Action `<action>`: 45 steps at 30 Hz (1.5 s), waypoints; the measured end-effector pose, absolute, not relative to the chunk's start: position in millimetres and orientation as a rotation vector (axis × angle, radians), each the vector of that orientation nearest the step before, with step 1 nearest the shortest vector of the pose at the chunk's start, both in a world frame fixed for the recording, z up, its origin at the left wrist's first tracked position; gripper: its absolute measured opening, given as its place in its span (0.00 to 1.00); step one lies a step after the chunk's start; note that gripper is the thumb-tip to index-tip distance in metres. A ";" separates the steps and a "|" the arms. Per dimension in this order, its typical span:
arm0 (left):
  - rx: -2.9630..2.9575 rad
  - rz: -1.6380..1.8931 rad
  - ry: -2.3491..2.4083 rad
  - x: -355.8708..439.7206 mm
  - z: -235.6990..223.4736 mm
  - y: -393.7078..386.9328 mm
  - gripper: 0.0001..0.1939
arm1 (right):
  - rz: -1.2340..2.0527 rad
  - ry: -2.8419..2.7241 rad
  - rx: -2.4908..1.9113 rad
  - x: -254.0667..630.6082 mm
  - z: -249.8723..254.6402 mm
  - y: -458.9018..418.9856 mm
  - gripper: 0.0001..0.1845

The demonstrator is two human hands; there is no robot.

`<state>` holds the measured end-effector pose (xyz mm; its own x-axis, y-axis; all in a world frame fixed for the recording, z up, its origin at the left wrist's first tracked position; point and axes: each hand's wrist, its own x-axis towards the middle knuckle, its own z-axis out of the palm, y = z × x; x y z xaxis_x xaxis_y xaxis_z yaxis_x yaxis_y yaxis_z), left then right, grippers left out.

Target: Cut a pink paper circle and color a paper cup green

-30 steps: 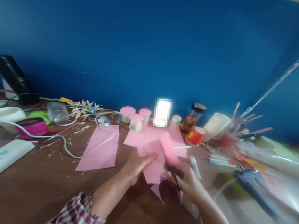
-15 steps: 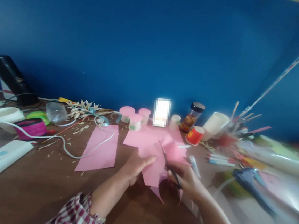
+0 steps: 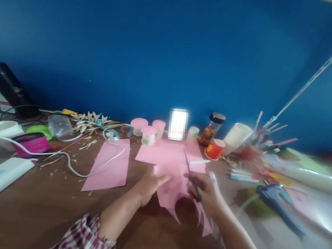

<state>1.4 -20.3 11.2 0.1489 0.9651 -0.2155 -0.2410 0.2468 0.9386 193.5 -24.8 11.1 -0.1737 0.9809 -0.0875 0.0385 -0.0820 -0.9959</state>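
Pink paper [image 3: 170, 185]: just right of left hand's [image 3: 148, 187] fingers, pinched by them; long way hard to tell | black scissors [image 3: 198, 194]: gripped in right hand's [image 3: 210, 194] fingers, tips pointing away, by paper's right side | left hand nearer paper

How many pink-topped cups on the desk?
3, grouped left of the bright pixelated rectangle: the left cup, the right cup nearest the rectangle, and the front cup between them. Others hidden behind things can't be ruled out.
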 end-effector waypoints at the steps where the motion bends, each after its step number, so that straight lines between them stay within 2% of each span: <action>1: 0.956 1.035 1.031 1.2 11.3 -21.2 0.16 | 1.353 -1.278 -1.190 193.6 10.7 -23.5 0.22; 5: 1.192 0.776 0.914 0.0 15.2 -27.0 0.11 | 1.254 -1.214 -1.115 194.1 11.5 -20.4 0.23; 8: 1.227 0.688 0.847 -0.1 16.8 -29.8 0.15 | 1.325 -1.219 -1.114 195.8 10.2 -20.5 0.22; 11: 1.129 0.757 0.820 1.8 14.4 -28.7 0.20 | 1.371 -1.182 -1.125 196.7 7.9 -20.7 0.22; 15: 0.813 0.959 0.709 6.3 13.6 -26.5 0.20 | 1.321 -0.989 -1.124 194.4 9.4 -20.1 0.21; 19: 0.540 0.940 0.453 13.4 15.1 -31.2 0.29 | 1.244 -0.751 -1.093 193.4 15.3 -19.7 0.23; 23: 0.422 1.009 0.417 28.5 6.0 -40.3 0.25 | 1.107 -0.640 -1.088 196.5 20.6 -19.6 0.23; 28: 0.434 1.042 0.679 45.1 -3.6 -47.1 0.12 | 1.079 -0.637 -1.068 193.0 21.3 -22.7 0.23; 39: 0.529 1.077 0.895 43.0 -5.4 -46.6 0.18 | 1.007 -0.852 -1.107 180.6 10.2 -24.8 0.20; 45: 0.395 1.036 0.793 46.1 -8.8 -47.9 0.13 | 0.984 -0.779 -1.103 178.9 10.5 -25.7 0.22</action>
<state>46.1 -47.9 -8.8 0.2730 0.8774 -0.3946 -0.6097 0.4751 0.6345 178.9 -25.7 10.5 0.3797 0.9244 0.0359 -0.2476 0.1390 -0.9588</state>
